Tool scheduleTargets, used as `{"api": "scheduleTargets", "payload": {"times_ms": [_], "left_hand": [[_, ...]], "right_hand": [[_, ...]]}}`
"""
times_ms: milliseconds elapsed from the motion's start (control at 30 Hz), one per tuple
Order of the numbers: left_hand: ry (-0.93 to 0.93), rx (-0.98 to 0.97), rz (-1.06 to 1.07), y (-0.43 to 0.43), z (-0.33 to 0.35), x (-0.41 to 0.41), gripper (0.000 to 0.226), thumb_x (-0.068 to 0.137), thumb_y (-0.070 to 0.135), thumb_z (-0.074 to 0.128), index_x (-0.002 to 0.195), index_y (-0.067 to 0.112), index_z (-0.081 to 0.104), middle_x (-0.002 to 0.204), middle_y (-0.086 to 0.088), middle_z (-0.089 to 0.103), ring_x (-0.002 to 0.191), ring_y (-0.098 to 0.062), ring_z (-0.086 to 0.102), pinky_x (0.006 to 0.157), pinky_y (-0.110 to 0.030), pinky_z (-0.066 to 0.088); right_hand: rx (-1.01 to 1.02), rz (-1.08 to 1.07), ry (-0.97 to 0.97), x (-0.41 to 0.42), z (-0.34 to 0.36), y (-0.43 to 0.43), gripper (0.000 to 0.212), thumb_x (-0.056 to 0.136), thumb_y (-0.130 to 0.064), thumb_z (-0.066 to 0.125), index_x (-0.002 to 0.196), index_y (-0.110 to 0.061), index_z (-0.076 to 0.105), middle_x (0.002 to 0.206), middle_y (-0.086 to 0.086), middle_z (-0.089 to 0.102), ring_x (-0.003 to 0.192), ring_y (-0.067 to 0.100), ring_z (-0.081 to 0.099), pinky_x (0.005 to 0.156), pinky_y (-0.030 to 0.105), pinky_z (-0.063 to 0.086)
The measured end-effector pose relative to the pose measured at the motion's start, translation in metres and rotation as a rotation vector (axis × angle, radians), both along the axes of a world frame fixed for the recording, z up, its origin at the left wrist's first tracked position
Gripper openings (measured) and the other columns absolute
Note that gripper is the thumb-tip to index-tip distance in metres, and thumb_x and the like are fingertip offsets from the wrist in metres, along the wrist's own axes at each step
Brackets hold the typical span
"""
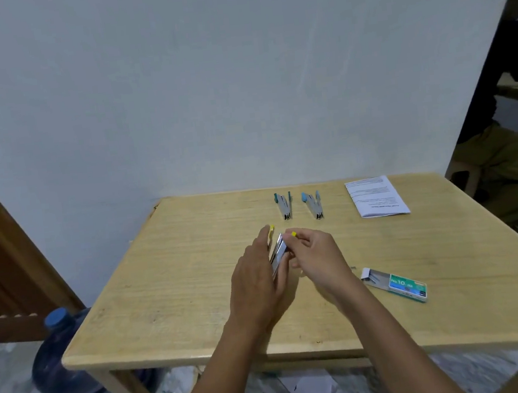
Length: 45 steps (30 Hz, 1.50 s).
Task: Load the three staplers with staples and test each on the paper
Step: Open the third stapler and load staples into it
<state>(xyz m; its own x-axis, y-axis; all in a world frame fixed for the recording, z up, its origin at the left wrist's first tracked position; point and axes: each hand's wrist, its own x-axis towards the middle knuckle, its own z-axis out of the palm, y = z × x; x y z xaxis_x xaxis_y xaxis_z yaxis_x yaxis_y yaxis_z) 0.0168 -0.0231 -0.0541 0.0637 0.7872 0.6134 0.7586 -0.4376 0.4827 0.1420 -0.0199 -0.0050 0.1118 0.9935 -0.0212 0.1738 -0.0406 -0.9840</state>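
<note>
Yellow stapler (277, 252) held open between left hand (254, 281) and right hand (317, 254).

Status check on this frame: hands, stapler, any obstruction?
Left hand and right hand hold yellow stapler, opened. Teal stapler, blue stapler untouched behind. Staple box open at right; nothing blocking.

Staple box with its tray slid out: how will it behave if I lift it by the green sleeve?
The staple box looks like thin cardboard: probably light, easily crushed. Its open tray shows staples, which might spill if tipped that way. Lying flat on the table, it should slide, not roll.
</note>
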Motion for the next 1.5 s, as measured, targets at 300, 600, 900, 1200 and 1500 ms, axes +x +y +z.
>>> {"api": "scheduleTargets", "payload": {"times_ms": [300, 600, 900, 1200, 1500], "left_hand": [[-0.660, -0.398, -0.338, -0.032, 0.029, 0.018, 0.019, 0.099, 0.023, 0.055, 0.112, 0.032, 0.064, 0.091, 0.006, 0.074, 0.085, -0.009, 0.071, 0.073, -0.030, 0.055], [-0.753, -0.410, -0.343, -0.050, 0.039, 0.035, 0.018, 0.095, 0.014, 0.061, 0.109, 0.024, 0.069, 0.091, 0.008, 0.076, 0.087, -0.009, 0.071, 0.077, -0.027, 0.056], [-0.666, -0.274, -0.275, -0.059, 0.040, 0.049, 0.020, 0.093, 0.013, 0.064, 0.106, 0.027, 0.071, 0.101, 0.002, 0.067, 0.095, -0.001, 0.063, 0.077, -0.011, 0.047], [-0.595, -0.223, -0.247, -0.063, 0.042, 0.051, 0.015, 0.089, 0.014, 0.069, 0.102, 0.020, 0.073, 0.093, 0.000, 0.064, 0.089, 0.001, 0.059, 0.069, -0.009, 0.046], [-0.555, -0.155, -0.232, -0.064, 0.039, 0.056, 0.009, 0.094, 0.012, 0.062, 0.100, 0.016, 0.068, 0.094, 0.004, 0.060, 0.089, -0.007, 0.059, 0.065, -0.016, 0.049]], "right_hand": [[0.115, 0.147, -0.004, 0.025, 0.004, -0.025, 0.036, 0.100, -0.024, 0.054, 0.136, -0.026, 0.056, 0.120, -0.002, 0.068, 0.107, 0.006, 0.065, 0.081, 0.023, 0.057], [0.191, -0.052, -0.016, 0.032, 0.009, -0.050, 0.023, 0.097, -0.030, 0.059, 0.118, -0.027, 0.067, 0.110, -0.007, 0.072, 0.106, 0.004, 0.065, 0.089, 0.022, 0.053], [0.154, -0.242, 0.029, 0.026, 0.012, -0.062, 0.032, 0.101, -0.024, 0.050, 0.128, -0.019, 0.065, 0.123, -0.002, 0.068, 0.118, 0.012, 0.059, 0.102, 0.031, 0.045], [0.137, -0.133, -0.006, 0.034, 0.019, -0.067, 0.030, 0.102, -0.021, 0.049, 0.126, -0.019, 0.066, 0.112, -0.004, 0.072, 0.110, 0.010, 0.063, 0.087, 0.020, 0.047], [0.123, -0.199, 0.089, 0.030, 0.013, -0.065, 0.028, 0.101, -0.019, 0.048, 0.122, -0.018, 0.067, 0.104, -0.003, 0.075, 0.104, 0.012, 0.067, 0.100, 0.036, 0.051]]}}
